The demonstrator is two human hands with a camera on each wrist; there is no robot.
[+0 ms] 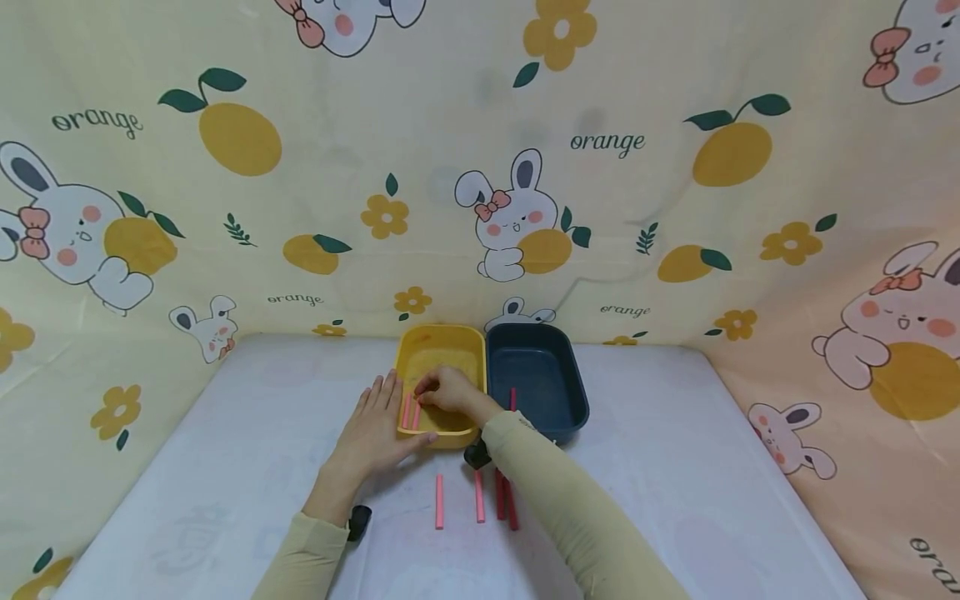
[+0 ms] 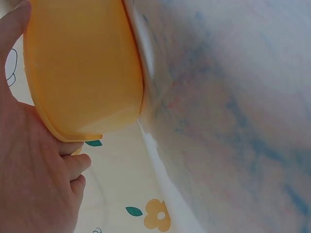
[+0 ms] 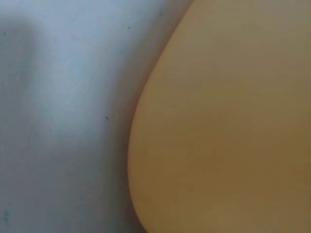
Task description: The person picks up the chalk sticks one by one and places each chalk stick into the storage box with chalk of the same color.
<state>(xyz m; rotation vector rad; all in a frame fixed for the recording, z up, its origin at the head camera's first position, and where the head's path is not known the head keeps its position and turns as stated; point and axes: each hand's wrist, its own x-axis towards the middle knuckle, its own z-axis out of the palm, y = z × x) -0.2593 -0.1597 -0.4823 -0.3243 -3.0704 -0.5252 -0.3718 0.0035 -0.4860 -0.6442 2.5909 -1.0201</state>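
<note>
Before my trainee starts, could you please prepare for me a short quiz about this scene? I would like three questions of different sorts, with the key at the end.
1. True or false: in the head view, the dark blue tray stands to the left of the yellow tray.
2. Which hands are at the yellow tray? A: only the left; B: only the right; C: both.
3. What colour is the stick seen in the dark blue tray?

Key:
1. False; it stands to the right.
2. C; the left hand touches its rim, and the right hand reaches inside, at a pink stick.
3. Red.
</note>
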